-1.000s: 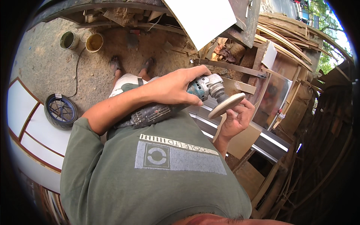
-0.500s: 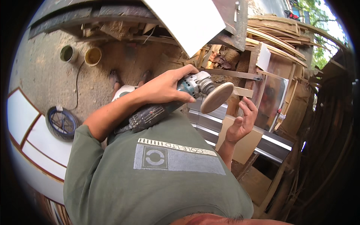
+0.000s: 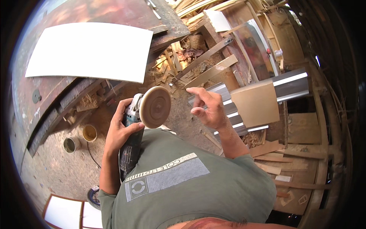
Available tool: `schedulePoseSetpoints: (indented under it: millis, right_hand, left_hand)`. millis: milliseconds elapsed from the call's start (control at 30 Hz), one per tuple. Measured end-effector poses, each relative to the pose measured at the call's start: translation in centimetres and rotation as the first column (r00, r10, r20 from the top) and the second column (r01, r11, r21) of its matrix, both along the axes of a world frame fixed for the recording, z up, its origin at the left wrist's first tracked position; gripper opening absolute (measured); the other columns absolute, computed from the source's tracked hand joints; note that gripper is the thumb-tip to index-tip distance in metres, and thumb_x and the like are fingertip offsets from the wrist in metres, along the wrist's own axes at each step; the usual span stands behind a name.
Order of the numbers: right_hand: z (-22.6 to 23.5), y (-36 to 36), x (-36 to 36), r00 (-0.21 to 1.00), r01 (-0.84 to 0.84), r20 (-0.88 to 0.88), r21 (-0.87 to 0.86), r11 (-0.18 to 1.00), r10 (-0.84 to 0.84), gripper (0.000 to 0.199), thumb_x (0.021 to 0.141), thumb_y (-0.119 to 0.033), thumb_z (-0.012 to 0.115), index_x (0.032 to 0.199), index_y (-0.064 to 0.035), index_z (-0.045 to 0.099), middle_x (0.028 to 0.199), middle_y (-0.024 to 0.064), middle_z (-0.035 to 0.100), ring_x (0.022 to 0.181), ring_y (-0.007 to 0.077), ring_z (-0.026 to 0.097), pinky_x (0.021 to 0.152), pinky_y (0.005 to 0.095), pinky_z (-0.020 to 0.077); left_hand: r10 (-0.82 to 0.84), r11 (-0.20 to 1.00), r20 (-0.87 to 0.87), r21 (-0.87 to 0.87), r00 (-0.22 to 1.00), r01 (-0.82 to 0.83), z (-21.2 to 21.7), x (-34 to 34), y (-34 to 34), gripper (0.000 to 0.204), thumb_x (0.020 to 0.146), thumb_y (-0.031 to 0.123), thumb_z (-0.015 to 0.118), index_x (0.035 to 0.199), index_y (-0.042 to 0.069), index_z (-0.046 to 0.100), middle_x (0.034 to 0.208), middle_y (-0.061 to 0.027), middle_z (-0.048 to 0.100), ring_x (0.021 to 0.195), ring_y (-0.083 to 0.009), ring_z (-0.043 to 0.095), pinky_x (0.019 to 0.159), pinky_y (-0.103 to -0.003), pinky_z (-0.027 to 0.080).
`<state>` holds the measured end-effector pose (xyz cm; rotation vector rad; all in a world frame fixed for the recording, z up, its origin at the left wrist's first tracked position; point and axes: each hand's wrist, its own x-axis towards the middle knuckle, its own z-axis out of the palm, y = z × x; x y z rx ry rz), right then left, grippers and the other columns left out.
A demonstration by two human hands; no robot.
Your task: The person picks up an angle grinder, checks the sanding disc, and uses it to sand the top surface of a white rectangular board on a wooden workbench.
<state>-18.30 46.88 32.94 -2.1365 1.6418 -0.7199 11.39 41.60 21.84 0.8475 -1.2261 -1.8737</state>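
Note:
My left hand (image 3: 119,131) is wrapped round an angle grinder (image 3: 132,147) with a teal and dark body, held upright against my shirt. A round, pale-rimmed disc (image 3: 155,107) is fitted on its head, its brownish flat face turned up and to the right. To the right of the disc, my right hand (image 3: 209,108) is in the air with nothing in it, index finger stretched and thumb apart. Ahead on the left, a white panel (image 3: 91,51) lies on a stained workbench (image 3: 114,15), apart from both hands.
Wood scraps (image 3: 173,57) are piled beyond the hands. On the right, a brown board (image 3: 255,103) lies over grey ribbed sheets (image 3: 291,84). Two buckets (image 3: 71,145) stand on the floor at left. A small dark disc (image 3: 36,96) is on the bench edge.
The view has swung left, bringing the whole white panel and bench in. The grinder has been turned more upright, its disc now facing up. My right hand stays free, its fingers now pointing left.

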Motion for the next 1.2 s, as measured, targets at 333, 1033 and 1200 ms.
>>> schedulePoseSetpoints:
  millis: [333,1033,1200]
  right_hand:
    - [-2.1,-0.3,2.0,0.926,-0.369,-0.234,-0.385,0.846,0.298,0.097,0.079,-0.083,0.06,0.155,-0.026,0.04,0.16,0.0208,0.033,0.145,0.0431,0.037,0.117,0.0622,0.0329]
    - [-10.7,-5.7,8.0,0.511,0.362,0.859,-0.227,0.904,0.011,0.096,0.095,-0.079,0.042,0.15,-0.0003,0.044,0.151,0.022,0.048,0.139,0.0356,0.046,0.113,0.0511,0.0396]
    - [-12.4,-6.9,6.8,-0.15,-0.717,0.961,0.056,0.695,-0.232,0.11,0.09,-0.088,0.032,0.152,0.0023,0.04,0.149,0.02,0.051,0.14,0.0352,0.049,0.114,0.0511,0.0411]
  left_hand:
    - [-0.079,0.996,0.018,-0.034,0.997,0.08,1.4,-1.7,0.0,0.077,0.071,0.018,0.084,0.138,0.002,0.052,0.128,-0.0095,0.06,0.121,-0.0205,0.056,0.109,-0.035,0.041]
    - [0.043,0.985,-0.03,-0.167,0.999,-0.047,2.5,-0.9,-4.6,0.078,0.082,0.014,0.08,0.149,0.0,0.041,0.14,-0.0169,0.054,0.128,-0.0269,0.057,0.102,-0.041,0.052]
    - [-0.108,0.952,-0.334,-0.305,0.936,0.001,3.9,-6.1,-11.5,0.069,0.088,0.027,0.071,0.142,-0.009,0.05,0.136,-0.0268,0.061,0.122,-0.0335,0.064,0.099,-0.045,0.057]
